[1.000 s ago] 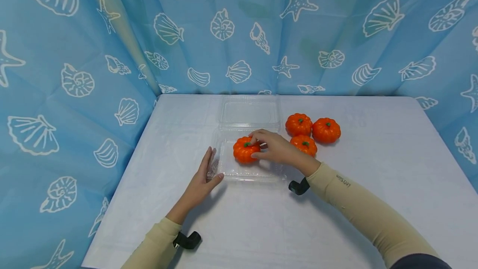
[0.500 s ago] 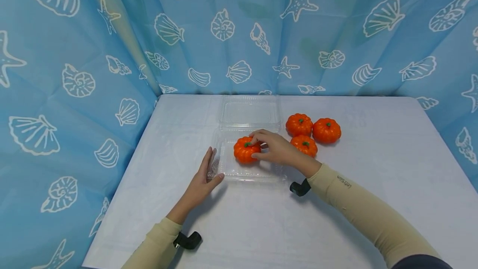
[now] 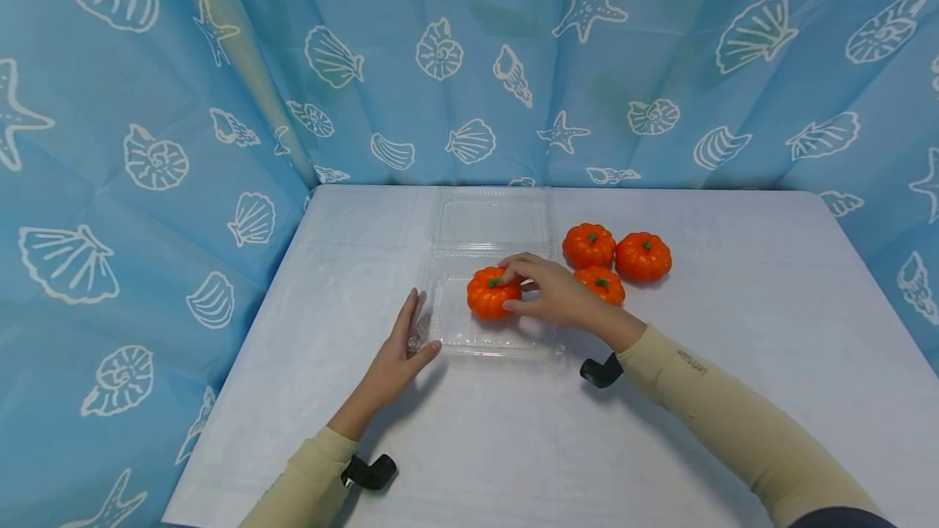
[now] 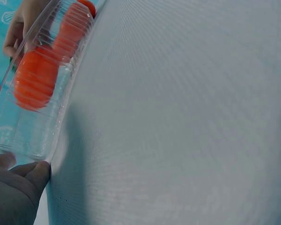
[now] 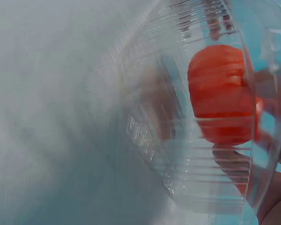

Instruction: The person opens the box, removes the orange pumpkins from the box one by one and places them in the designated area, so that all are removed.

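My right hand (image 3: 556,292) grips a small orange pumpkin (image 3: 487,295) with a green stem, thumb and fingertips at its right side. The pumpkin is inside the base of a clear plastic clamshell box (image 3: 458,339), whose lid (image 3: 493,220) lies folded back behind it. Along the base's left side rests my left hand (image 3: 390,367), fingers straight against the wall and thumb at the front-left corner. Through the ribbed wall, the left wrist view shows the pumpkin (image 4: 36,80); the right wrist view also shows it (image 5: 219,96), with fingers around it.
Three more orange pumpkins stand in a cluster right of the box: one at the back (image 3: 589,245), one farther right (image 3: 643,257), and one in front (image 3: 601,284), partly hidden by my right hand. A white-covered table (image 3: 477,446) meets a blue shell-print curtain (image 3: 411,96).
In the last half second my right hand and the pumpkin have shifted slightly to the right within the box. The left hand stays in place against the box.
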{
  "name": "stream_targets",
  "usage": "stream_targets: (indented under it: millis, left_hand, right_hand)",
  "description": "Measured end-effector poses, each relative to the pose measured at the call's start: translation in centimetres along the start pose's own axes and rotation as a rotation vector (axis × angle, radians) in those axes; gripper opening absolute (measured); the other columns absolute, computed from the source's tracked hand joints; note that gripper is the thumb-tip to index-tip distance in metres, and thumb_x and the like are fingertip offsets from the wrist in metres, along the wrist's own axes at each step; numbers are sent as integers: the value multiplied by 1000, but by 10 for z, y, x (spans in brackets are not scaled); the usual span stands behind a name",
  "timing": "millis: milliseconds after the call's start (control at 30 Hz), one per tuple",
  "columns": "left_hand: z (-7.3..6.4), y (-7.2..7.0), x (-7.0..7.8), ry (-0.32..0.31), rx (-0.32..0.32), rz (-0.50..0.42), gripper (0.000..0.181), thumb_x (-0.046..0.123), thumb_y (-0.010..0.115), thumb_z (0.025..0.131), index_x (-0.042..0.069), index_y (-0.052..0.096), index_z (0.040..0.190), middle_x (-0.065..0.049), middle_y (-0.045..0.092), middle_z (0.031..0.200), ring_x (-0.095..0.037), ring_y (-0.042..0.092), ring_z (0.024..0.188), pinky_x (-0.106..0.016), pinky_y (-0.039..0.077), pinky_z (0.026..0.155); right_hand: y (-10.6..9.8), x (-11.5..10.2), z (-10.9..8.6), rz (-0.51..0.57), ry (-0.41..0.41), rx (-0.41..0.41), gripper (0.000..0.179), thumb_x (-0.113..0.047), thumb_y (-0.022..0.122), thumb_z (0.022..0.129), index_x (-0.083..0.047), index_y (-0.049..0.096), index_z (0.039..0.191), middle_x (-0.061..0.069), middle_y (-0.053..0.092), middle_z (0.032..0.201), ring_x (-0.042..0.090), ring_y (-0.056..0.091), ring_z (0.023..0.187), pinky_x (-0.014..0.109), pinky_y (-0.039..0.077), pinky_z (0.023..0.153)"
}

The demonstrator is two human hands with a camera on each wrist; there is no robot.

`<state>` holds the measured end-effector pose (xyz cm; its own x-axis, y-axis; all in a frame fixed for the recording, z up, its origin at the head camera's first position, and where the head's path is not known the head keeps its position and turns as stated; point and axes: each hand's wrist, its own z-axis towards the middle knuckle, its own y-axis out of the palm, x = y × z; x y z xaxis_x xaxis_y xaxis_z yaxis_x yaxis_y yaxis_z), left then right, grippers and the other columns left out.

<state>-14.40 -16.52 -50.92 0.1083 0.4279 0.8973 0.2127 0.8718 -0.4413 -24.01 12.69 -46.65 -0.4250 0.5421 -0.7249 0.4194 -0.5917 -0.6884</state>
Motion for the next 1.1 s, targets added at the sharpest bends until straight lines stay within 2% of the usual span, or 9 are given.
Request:
stream_targets:
  millis: [200, 633, 800, 1000, 1100]
  left_hand:
    - [0, 0, 1, -3, 4, 12, 89, 21, 65, 100, 14, 3, 165, -5, 14, 170, -26, 12, 156, -52, 17, 123]
    - [0, 1, -2, 9, 12, 13, 89, 21, 65, 101, 15, 4, 165, -6, 14, 170, -26, 12, 156, -52, 17, 123]
    - [1, 1, -1, 8, 14, 22, 89, 22, 65, 100, 13, 4, 165, -7, 14, 170, -27, 12, 156, -52, 17, 123]
    - [1, 1, -1, 14, 15, 26, 89, 22, 65, 100, 12, 4, 165, -7, 14, 170, -27, 13, 156, -52, 17, 123]
    - [1, 1, -1, 14, 15, 23, 90, 21, 65, 100, 12, 3, 165, -7, 14, 170, -27, 13, 156, -52, 18, 123]
  right_hand:
    - [-5, 0, -8, 20, 5, 18, 27, -21, 80, 90, -13, 67, 113, 5, 53, 145, 23, 59, 123, 39, 56, 97]
    - [-21, 0, -29, 39, -11, 87, 30, -21, 81, 89, -11, 69, 114, 7, 54, 145, 25, 62, 120, 43, 56, 96]
    - [-27, 1, -38, 13, 3, 103, 32, -26, 81, 88, -14, 69, 115, 4, 54, 145, 24, 64, 118, 46, 56, 95]
    - [-36, 5, -50, -50, -5, 149, 32, -26, 81, 89, -14, 68, 117, 4, 56, 145, 27, 58, 127, 47, 54, 99]
    - [-41, 5, -56, -82, -13, 186, 30, -25, 81, 89, -15, 68, 114, 4, 57, 144, 29, 54, 131, 52, 51, 102]
